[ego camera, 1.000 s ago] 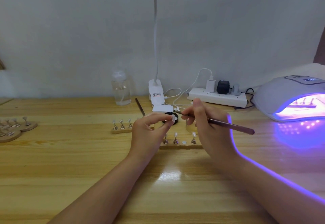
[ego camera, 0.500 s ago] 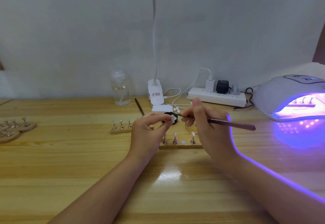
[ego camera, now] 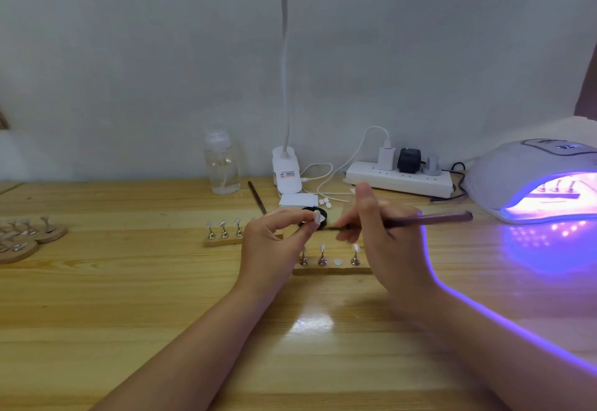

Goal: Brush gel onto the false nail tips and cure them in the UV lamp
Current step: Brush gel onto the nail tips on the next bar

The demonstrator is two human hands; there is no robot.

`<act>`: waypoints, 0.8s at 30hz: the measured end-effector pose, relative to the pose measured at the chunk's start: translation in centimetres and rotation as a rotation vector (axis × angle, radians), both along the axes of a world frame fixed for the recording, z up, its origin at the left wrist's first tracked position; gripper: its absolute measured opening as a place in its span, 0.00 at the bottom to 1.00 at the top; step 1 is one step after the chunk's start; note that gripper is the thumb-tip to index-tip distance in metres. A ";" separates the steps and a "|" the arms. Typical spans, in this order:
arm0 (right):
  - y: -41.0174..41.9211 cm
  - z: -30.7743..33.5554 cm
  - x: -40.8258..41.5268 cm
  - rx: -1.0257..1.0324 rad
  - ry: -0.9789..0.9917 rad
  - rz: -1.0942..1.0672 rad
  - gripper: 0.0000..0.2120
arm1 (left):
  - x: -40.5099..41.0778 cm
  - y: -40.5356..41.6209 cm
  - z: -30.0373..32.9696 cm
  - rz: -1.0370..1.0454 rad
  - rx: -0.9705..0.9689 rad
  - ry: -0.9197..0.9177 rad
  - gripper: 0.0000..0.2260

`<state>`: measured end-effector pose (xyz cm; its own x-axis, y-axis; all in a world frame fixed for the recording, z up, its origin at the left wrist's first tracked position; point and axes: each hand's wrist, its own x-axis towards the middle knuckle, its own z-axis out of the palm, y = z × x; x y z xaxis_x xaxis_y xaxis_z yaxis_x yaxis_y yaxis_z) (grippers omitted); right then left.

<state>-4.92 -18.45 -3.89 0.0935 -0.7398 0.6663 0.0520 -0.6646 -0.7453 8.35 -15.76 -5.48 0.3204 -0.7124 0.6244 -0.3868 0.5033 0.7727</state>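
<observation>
My left hand (ego camera: 274, 242) pinches a small stand with a pale false nail tip (ego camera: 317, 216) held up over the table. My right hand (ego camera: 384, 236) grips a dark gel brush (ego camera: 429, 219), whose tip points left just below the nail tip. A black gel pot (ego camera: 318, 213) sits right behind the nail tip. Below the hands lies a wooden holder (ego camera: 332, 270) with three nail tips on metal stands and one bare spot. The UV lamp (ego camera: 533, 178) glows purple at the right with another holder inside.
A second wooden holder (ego camera: 223, 241) with nail tips lies left of my hands. Round wooden holders (ego camera: 29, 239) sit at the far left. A clear bottle (ego camera: 221, 165), a spare brush (ego camera: 256, 197), a desk lamp base (ego camera: 286, 171) and a power strip (ego camera: 400, 181) stand at the back.
The brush handle has levelled out and its tip has slid slightly lower and left under the nail tip. My left hand has kept the nail tip almost still.
</observation>
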 end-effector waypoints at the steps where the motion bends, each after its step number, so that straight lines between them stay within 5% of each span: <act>1: 0.0 0.1 0.0 -0.031 0.003 -0.021 0.20 | 0.0 0.0 0.0 -0.002 0.000 0.007 0.11; 24: 0.6 0.7 0.0 0.173 -0.057 0.094 0.24 | -0.2 0.1 0.3 0.002 0.055 0.052 0.11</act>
<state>-4.91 -17.82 -3.23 0.1337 -0.8333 0.5364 0.1530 -0.5174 -0.8419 8.15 -15.63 -5.23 0.3531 -0.7442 0.5670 -0.3460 0.4591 0.8182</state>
